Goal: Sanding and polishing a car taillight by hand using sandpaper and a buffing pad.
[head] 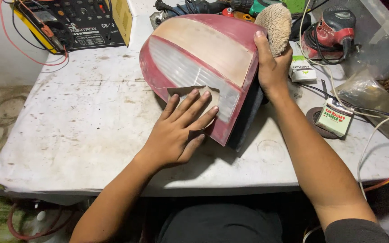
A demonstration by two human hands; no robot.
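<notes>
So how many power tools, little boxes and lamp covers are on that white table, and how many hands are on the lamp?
Tail-lamp cover, red and clear: 1
Sandpaper piece, under the left hand: 1
Red sander: 1
Small boxes: 2
Fluffy polishing pad, beside the right hand: 1
Hands on the lamp: 2
Total: 8

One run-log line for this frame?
left hand: presses sandpaper on tail light lens | right hand: grips lens edge | surface: stained white table
</notes>
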